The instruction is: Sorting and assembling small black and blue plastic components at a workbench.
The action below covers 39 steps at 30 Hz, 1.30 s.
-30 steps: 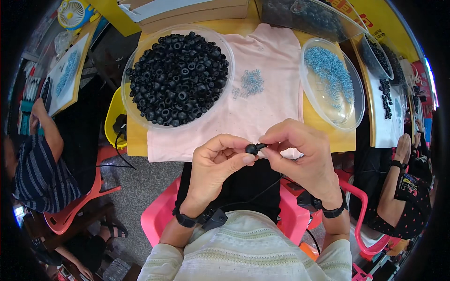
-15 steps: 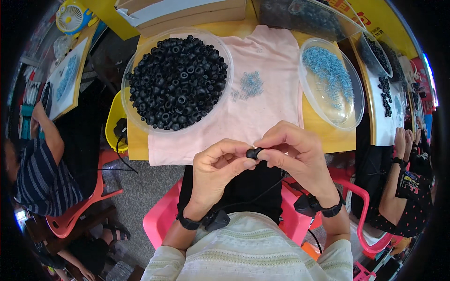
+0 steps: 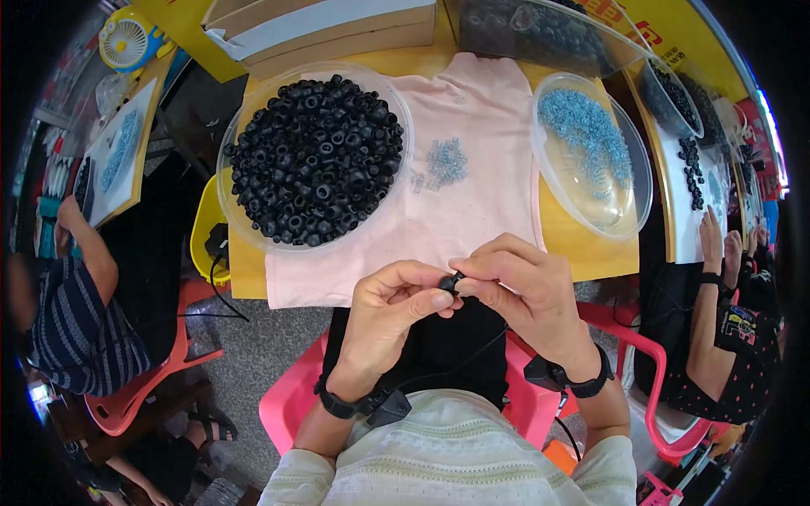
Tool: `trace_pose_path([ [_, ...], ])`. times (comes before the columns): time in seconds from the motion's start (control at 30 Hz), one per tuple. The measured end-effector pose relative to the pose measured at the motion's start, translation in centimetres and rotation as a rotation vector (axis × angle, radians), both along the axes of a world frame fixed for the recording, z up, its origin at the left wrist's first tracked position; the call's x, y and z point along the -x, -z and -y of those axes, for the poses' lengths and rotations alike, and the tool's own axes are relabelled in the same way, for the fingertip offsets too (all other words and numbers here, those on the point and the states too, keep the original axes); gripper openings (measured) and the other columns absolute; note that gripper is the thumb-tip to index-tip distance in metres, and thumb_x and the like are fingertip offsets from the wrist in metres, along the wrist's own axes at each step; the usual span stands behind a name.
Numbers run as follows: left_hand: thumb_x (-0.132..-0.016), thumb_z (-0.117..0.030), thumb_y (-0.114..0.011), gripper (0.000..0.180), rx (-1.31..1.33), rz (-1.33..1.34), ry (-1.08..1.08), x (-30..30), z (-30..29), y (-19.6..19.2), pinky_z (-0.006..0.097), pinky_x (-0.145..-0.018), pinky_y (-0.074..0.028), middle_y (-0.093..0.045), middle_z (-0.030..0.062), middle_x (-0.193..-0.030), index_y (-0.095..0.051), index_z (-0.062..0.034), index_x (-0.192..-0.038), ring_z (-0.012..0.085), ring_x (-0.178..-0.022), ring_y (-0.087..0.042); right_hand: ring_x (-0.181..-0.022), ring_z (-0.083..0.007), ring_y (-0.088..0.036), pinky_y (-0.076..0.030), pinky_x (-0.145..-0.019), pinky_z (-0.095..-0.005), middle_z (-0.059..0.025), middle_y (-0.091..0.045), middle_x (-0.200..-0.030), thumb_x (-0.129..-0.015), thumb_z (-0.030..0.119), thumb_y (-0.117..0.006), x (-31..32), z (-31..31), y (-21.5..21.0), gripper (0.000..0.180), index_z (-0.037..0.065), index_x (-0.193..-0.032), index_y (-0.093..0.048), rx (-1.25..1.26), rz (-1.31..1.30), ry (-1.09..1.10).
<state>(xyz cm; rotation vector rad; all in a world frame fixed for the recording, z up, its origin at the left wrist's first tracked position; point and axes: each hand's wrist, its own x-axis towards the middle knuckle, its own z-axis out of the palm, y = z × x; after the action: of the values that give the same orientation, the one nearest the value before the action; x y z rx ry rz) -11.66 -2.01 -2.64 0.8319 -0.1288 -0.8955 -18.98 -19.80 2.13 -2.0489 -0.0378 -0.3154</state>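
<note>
My left hand [image 3: 390,316] and my right hand [image 3: 524,291] meet in front of my chest, just below the table's near edge. Between their fingertips they pinch one small black rubber ring [image 3: 450,282]. Up and to the left stands a clear round bowl [image 3: 253,236] heaped with black rubber rings [image 3: 316,160]. A small heap of tiny blue parts [image 3: 445,162] lies on the pink cloth [image 3: 472,202] that covers the yellow table. To the right a second clear bowl [image 3: 629,181] holds more small blue parts [image 3: 591,135].
Cardboard boxes [image 3: 329,34] stand at the table's far edge beside a clear container of dark parts [image 3: 540,29]. I sit on a pink plastic chair [image 3: 287,413]. One person sits at my left [image 3: 76,312], another at my right [image 3: 717,337], each at their own table.
Both hands keep their pinch on the black ring and have dropped slightly toward my chest. Nothing on the table has moved.
</note>
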Motion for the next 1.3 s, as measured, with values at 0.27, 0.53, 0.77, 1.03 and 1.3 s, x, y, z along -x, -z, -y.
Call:
trace_pose_path([
  [0.27, -0.087, 0.003, -0.069, 0.014, -0.059, 0.012, -0.007, 0.3, 0.8, -0.1, 0.027, -0.078, -0.056, -0.07, 0.011, -0.096, -0.066, 0.0023, -0.101, 0.0161, -0.085, -0.068, -0.073, -0.0216, -0.066, -0.052, -0.061, -0.0288, -0.0104, -0.062, -0.085, -0.084, 0.0, -0.072, 0.5, 0.2, 0.2, 0.018, -0.001, -0.102, -0.068, 0.031, -0.007, 0.076],
  [0.53, -0.088, 0.003, -0.068, 0.015, -0.065, 0.033, -0.004, 0.7, 1.1, 0.9, 0.028, -0.08, -0.056, -0.069, 0.0123, -0.098, -0.066, 0.0024, -0.103, 0.0171, -0.086, -0.068, -0.072, -0.0239, -0.065, -0.052, -0.061, -0.031, -0.0113, -0.061, -0.083, -0.085, 0.001, -0.07, 1.1, 0.2, 0.9, 0.016, -0.001, -0.1, -0.066, 0.071, 0.004, 0.094],
  [0.77, -0.093, -0.001, -0.063, 0.015, -0.004, -0.107, 0.045, 1.0, 1.3, 1.4, 0.031, -0.085, -0.056, -0.07, 0.0149, -0.103, -0.064, 0.0025, -0.107, 0.0212, -0.094, -0.069, -0.072, -0.026, -0.065, -0.052, -0.061, -0.0321, -0.0119, -0.061, -0.084, -0.087, 0.001, -0.068, 1.7, 0.0, 0.8, 0.015, -0.003, -0.101, -0.064, 0.097, 0.048, 0.12],
  [1.03, -0.094, -0.002, -0.063, 0.013, -0.029, -0.145, 0.057, 1.5, 1.6, 1.3, 0.031, -0.085, -0.057, -0.07, 0.0146, -0.104, -0.063, -0.0001, -0.107, 0.0205, -0.094, -0.069, -0.076, -0.0272, -0.063, -0.053, -0.065, -0.034, -0.0131, -0.06, -0.09, -0.08, -0.001, -0.072, 2.4, 0.3, 1.2, 0.029, -0.002, -0.106, -0.061, 0.2, 0.075, 0.102],
  [1.3, -0.094, -0.005, -0.063, 0.01, -0.052, -0.209, 0.127, 1.6, 2.1, 0.2, 0.036, -0.088, -0.055, -0.07, 0.0151, -0.106, -0.063, -0.0029, -0.104, 0.0213, -0.098, -0.068, -0.076, -0.0244, -0.062, -0.053, -0.064, -0.0347, -0.011, -0.059, -0.088, -0.07, -0.001, -0.075, 2.7, 0.2, 1.7, 0.035, 0.0, -0.102, -0.061, 0.266, 0.146, 0.152],
])
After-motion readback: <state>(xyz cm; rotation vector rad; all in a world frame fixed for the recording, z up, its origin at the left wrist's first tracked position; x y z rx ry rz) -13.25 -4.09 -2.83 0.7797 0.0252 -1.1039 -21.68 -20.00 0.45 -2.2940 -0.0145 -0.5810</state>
